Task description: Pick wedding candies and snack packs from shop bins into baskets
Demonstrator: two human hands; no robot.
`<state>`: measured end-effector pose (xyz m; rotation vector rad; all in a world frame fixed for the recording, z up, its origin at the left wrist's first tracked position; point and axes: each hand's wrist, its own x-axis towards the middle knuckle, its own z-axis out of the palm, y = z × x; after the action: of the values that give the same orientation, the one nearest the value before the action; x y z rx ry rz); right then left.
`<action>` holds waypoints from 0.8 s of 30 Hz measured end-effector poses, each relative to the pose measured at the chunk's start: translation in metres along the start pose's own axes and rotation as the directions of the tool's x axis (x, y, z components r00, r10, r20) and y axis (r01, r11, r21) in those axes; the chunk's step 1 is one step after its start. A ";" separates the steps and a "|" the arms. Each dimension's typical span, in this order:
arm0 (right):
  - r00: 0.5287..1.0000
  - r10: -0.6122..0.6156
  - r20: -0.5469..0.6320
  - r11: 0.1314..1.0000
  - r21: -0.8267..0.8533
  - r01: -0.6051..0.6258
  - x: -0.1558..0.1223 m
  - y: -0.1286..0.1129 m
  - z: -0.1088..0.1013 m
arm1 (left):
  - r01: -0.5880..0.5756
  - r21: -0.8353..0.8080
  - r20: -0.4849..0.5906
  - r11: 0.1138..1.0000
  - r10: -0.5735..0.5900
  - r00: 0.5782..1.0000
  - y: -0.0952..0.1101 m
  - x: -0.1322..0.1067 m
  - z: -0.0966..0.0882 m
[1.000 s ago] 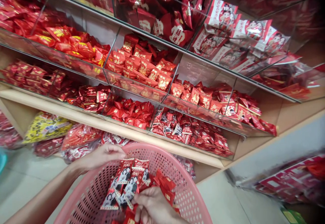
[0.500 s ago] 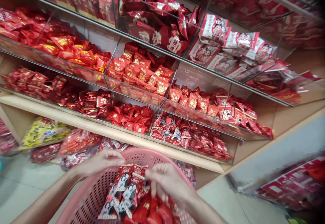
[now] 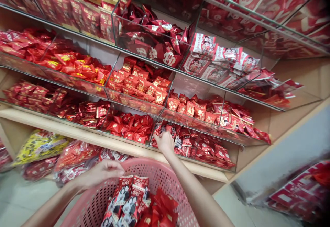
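Note:
My left hand (image 3: 104, 172) grips the far rim of a pink perforated basket (image 3: 160, 170) that holds red candy packets (image 3: 134, 199), some printed with a couple's picture. My right hand (image 3: 165, 141) reaches forward into the lowest clear bin, its fingers curled down onto the red packets with pictures (image 3: 196, 143). Whether it holds any of them is hidden by the hand's back.
Tiered clear acrylic bins (image 3: 134, 100) full of red wrapped sweets fill the wooden shelf (image 3: 77, 132). Below it lie bulk bags, one yellow (image 3: 40, 144) and others red (image 3: 77, 155). More red boxes (image 3: 296, 189) sit at the lower right on the pale floor.
My right hand left the basket and reached up and forward into the lowest bin. The view tilted up slightly. My left hand stayed on the basket rim.

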<state>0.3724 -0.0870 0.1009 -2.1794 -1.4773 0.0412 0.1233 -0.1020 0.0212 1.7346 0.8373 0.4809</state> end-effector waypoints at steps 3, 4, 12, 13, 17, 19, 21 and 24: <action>0.999 0.035 -0.019 0.998 0.055 -0.034 0.006 0.000 0.005 | -0.002 0.000 0.004 1.000 0.002 1.000 0.000 0.000 0.000; 0.999 0.034 -0.028 0.997 0.065 -0.033 0.008 0.001 0.005 | -0.003 -0.003 0.006 1.000 0.003 1.000 0.001 0.000 0.000; 0.982 -0.141 -0.126 0.977 0.145 0.159 0.001 0.023 -0.029 | 0.001 0.009 0.003 1.000 -0.001 1.000 0.010 -0.002 -0.001; 0.976 -0.185 -0.114 0.963 0.176 0.203 -0.004 0.026 -0.039 | 0.002 0.010 0.006 1.000 -0.002 1.000 0.011 -0.003 0.000; 0.914 -0.357 0.194 0.879 0.400 0.258 -0.027 0.035 -0.078 | 0.000 0.022 0.012 1.000 -0.001 1.000 0.012 -0.003 0.000; 0.802 -0.455 0.387 0.825 0.522 0.216 -0.035 0.034 -0.088 | 0.006 0.018 0.024 1.000 -0.007 1.000 0.013 -0.004 -0.001; 0.660 -0.525 0.537 0.790 0.596 0.143 -0.040 0.032 -0.088 | 0.010 0.004 0.053 1.000 -0.010 0.999 0.013 -0.005 -0.002; 0.458 -0.585 0.669 0.767 0.641 0.043 -0.043 0.026 -0.068 | -0.005 -0.037 0.107 0.999 0.009 0.994 0.016 -0.008 -0.004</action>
<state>0.3977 -0.1588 0.1385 -1.3148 -2.0218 1.4283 0.1202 -0.1078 0.0379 1.7148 0.7416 0.4015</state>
